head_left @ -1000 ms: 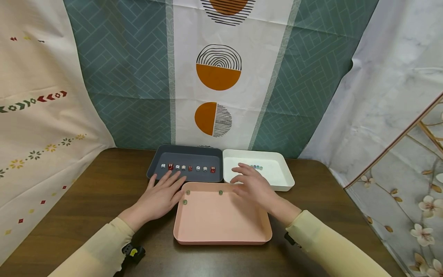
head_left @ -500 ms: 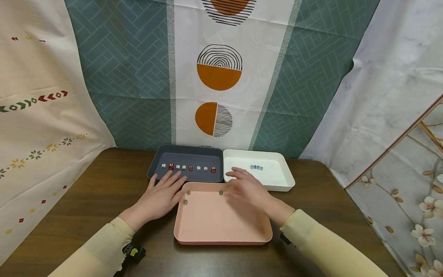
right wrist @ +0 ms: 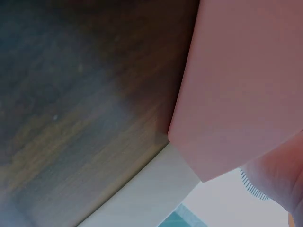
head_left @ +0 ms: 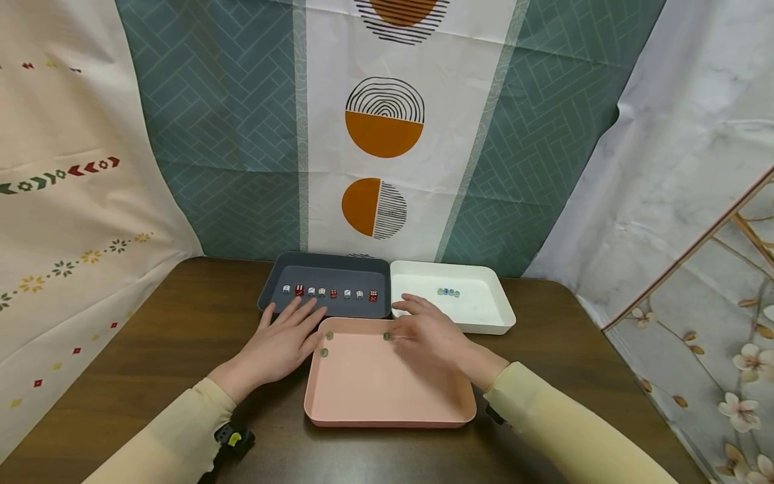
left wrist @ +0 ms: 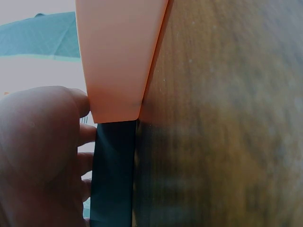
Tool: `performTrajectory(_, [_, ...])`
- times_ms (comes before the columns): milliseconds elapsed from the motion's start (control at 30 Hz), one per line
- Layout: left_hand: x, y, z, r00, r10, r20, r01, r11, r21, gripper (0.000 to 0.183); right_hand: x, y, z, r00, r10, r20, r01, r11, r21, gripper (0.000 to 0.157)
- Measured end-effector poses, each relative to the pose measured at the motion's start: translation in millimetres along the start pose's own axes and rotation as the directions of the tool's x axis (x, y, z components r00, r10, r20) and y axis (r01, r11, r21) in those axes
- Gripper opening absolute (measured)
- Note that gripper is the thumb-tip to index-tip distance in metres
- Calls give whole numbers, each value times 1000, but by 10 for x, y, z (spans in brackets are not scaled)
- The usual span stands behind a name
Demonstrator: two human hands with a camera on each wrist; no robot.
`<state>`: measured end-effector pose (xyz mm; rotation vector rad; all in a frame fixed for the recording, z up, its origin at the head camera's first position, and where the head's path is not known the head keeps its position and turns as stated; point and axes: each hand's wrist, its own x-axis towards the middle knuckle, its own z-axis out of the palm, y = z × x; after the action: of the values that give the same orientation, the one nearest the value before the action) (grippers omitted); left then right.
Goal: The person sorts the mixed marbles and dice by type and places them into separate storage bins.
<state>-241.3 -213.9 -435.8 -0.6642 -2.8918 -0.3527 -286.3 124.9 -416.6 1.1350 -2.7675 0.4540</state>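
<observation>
My left hand (head_left: 272, 349) lies with spread fingers over the front edge of the dark grey tray (head_left: 345, 261), its thumb at the left rim of the pink tray (head_left: 390, 425). In the left wrist view its fingers (left wrist: 86, 135) show beyond the trays' side walls. My right hand (head_left: 438, 339) is over the pink tray's back right part, fingers loosely bent, tips close to a small green marble (head_left: 387, 336). Two more green marbles, one at the back left corner (head_left: 329, 335) and one nearer the front (head_left: 324, 352), lie near my left thumb.
Several white and red dice (head_left: 333, 294) stand in a row in the dark grey tray. A white tray (head_left: 484, 309) beside it holds several bluish marbles (head_left: 448, 292) in a short row. All three trays stand close together on the brown wooden table (head_left: 181, 323), before patterned cloth (head_left: 242, 134).
My right hand has moved left and slightly forward, from above the white tray's front edge to beside the green marble. My left hand has stayed in place.
</observation>
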Motion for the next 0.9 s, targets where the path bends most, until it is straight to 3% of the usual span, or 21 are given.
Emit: performTrajectory(900, [-1, 3, -6, 1000, 2, 9, -2, 1000, 6, 56, 80, -46, 68, 998, 35, 55, -35, 999, -2, 22])
